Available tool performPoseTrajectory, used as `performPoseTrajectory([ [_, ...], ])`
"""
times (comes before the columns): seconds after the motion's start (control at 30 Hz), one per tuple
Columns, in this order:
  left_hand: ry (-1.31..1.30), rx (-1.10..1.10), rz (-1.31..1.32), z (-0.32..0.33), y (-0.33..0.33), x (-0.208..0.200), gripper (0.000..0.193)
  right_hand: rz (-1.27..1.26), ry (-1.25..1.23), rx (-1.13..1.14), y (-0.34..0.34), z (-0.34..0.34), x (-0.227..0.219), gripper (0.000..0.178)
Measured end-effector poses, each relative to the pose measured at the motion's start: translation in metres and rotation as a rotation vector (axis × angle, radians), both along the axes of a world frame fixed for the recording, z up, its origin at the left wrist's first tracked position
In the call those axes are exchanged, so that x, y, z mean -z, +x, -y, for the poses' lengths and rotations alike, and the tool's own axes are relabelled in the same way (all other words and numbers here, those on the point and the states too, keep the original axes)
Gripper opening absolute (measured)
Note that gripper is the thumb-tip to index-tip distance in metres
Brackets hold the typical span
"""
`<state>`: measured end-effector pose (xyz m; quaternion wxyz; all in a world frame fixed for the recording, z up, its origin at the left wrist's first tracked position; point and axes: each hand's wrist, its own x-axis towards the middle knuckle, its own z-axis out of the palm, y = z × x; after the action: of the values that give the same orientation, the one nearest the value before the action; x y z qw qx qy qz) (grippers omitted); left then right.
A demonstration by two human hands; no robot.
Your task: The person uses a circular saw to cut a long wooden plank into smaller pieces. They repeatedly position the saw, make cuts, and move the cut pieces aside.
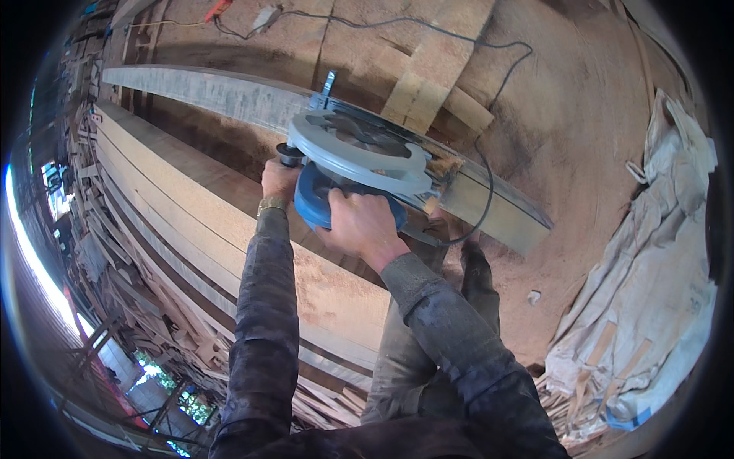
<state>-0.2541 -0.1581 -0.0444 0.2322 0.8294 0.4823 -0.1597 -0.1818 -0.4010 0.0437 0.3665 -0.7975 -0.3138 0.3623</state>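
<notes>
A large circular saw with a pale grey guard and blue body [359,157] rests on a long timber beam [222,93] that runs from the far left to the right. My right hand [363,222] is wrapped around the saw's blue rear handle. On its left side, my left hand [279,182] grips the dark front knob. Sawdust and wood chips lie by the saw's right end, over the cut part of the beam [493,213]. The blade's lower part is hidden by the base and the beam.
Stacked thick beams [191,195] lie left of my legs. A black power cord [508,80] loops from the saw across the sawdust-covered floor. Planks [440,65] lie beyond the beam. Pale sacks [642,283] are heaped at right, and scrap wood [145,298] piles up at left.
</notes>
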Motion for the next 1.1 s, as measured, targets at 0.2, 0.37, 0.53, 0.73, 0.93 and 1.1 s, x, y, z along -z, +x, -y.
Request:
performPoseTrajectory([
  [0.2, 0.002, -0.041, -0.102, 0.021, 0.016, -0.023, 0.043, -0.078, -0.111, -0.049, 0.004, -0.003, -0.002, 0.042],
  [0.37, -0.031, -0.081, -0.168, 0.027, 0.026, -0.035, 0.036, -0.018, -0.113, -0.049, 0.003, -0.007, 0.0, 0.039],
  [0.53, -0.021, -0.074, -0.096, 0.025, 0.029, -0.039, 0.033, 0.038, -0.078, -0.018, 0.005, -0.012, 0.005, 0.031],
  [0.73, -0.025, -0.079, -0.104, 0.016, 0.028, -0.039, 0.033, 0.054, -0.09, -0.047, 0.008, -0.022, 0.005, 0.028],
  [0.93, -0.038, -0.093, 0.038, 0.013, 0.015, -0.04, 0.038, 0.028, -0.116, -0.06, 0.008, -0.03, 0.006, 0.026],
  [1.1, -0.061, -0.041, 0.074, 0.009, 0.008, -0.04, 0.044, 0.054, -0.041, -0.028, 0.009, -0.034, 0.005, 0.025],
])
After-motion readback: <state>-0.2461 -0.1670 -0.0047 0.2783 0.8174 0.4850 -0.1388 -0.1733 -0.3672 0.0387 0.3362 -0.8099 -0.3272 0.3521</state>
